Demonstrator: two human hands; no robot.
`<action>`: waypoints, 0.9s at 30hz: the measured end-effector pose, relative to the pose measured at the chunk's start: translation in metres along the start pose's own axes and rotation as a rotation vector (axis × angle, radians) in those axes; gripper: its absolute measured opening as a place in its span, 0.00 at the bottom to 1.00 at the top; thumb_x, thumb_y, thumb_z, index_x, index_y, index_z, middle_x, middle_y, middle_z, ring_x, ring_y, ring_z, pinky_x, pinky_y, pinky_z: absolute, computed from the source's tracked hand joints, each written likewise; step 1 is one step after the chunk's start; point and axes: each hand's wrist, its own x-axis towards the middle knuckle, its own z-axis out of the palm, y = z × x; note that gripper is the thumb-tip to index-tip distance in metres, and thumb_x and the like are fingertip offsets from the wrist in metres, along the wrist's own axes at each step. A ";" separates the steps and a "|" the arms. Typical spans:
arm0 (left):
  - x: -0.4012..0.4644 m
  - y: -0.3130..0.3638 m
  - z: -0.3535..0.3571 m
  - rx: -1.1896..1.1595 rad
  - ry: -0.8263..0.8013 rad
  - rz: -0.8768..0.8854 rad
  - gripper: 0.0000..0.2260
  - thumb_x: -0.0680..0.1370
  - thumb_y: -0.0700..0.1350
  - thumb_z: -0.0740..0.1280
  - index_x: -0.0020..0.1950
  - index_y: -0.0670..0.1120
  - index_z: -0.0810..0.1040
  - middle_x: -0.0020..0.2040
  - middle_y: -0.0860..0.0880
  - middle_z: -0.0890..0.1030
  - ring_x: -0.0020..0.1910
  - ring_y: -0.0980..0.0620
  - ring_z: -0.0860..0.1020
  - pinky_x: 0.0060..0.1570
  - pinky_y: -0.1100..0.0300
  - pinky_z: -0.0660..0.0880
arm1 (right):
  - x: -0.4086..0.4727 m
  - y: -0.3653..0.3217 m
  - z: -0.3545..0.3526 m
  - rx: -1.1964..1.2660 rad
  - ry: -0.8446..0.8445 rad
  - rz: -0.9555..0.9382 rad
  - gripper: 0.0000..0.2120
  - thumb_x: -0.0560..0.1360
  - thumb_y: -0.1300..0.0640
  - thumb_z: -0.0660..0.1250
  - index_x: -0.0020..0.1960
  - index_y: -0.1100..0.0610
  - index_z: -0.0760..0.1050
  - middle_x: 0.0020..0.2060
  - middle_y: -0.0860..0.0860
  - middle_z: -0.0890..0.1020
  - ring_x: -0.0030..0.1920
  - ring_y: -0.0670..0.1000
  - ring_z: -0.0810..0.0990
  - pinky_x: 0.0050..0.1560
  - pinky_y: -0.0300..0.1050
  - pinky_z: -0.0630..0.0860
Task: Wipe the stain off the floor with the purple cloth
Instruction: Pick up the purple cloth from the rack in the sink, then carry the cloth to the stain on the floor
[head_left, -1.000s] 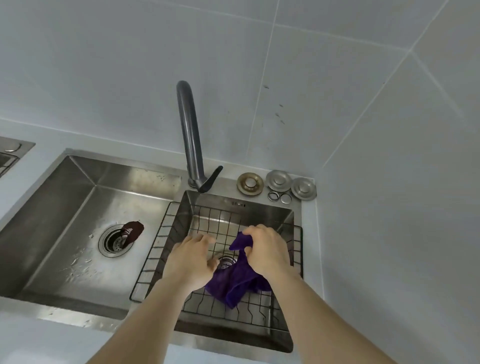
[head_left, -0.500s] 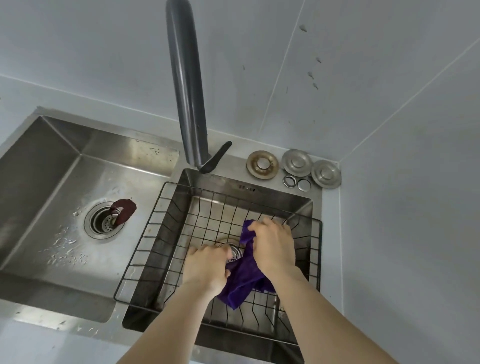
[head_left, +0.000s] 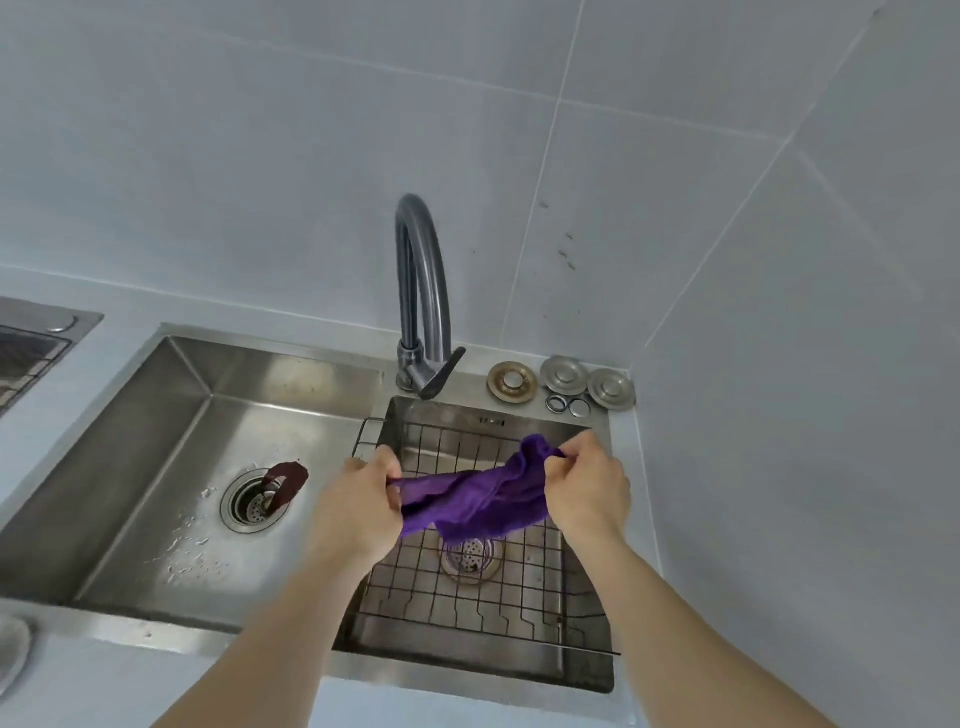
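The purple cloth (head_left: 475, 496) hangs stretched between both hands above the small right sink basin. My left hand (head_left: 358, 506) pinches its left end and my right hand (head_left: 589, 491) grips its bunched right end. The cloth sags in the middle over the black wire rack (head_left: 519, 618) and the basin's drain (head_left: 470, 558). No floor or stain is in view.
A grey curved tap (head_left: 421, 291) stands behind the basins. The large left basin (head_left: 171, 467) holds a drain with a dark red stopper (head_left: 285, 483). Metal drain covers and rings (head_left: 563, 384) lie at the back right corner. Tiled walls close the back and right.
Both hands have lifted the cloth out of the wire rack and pulled apart, spreading it from a crumpled bunch into a stretched band.
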 end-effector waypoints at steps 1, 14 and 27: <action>-0.007 -0.001 -0.016 0.006 0.031 0.015 0.03 0.81 0.44 0.61 0.52 0.50 0.72 0.45 0.47 0.74 0.39 0.45 0.74 0.40 0.54 0.68 | -0.011 -0.006 -0.011 0.042 0.043 0.011 0.02 0.78 0.57 0.65 0.47 0.52 0.73 0.33 0.43 0.73 0.32 0.42 0.68 0.29 0.37 0.60; -0.218 -0.018 -0.191 -0.209 0.348 0.183 0.05 0.81 0.45 0.60 0.49 0.56 0.70 0.39 0.50 0.79 0.41 0.42 0.78 0.40 0.51 0.74 | -0.259 -0.069 -0.158 0.472 0.303 -0.143 0.03 0.76 0.59 0.63 0.47 0.53 0.73 0.37 0.47 0.80 0.45 0.57 0.79 0.45 0.49 0.74; -0.365 -0.036 -0.248 -0.172 0.418 0.263 0.03 0.79 0.50 0.67 0.52 0.55 0.79 0.49 0.48 0.85 0.51 0.39 0.81 0.50 0.48 0.79 | -0.407 -0.051 -0.232 0.483 0.243 -0.255 0.12 0.75 0.66 0.57 0.48 0.52 0.74 0.39 0.44 0.79 0.43 0.52 0.79 0.42 0.46 0.75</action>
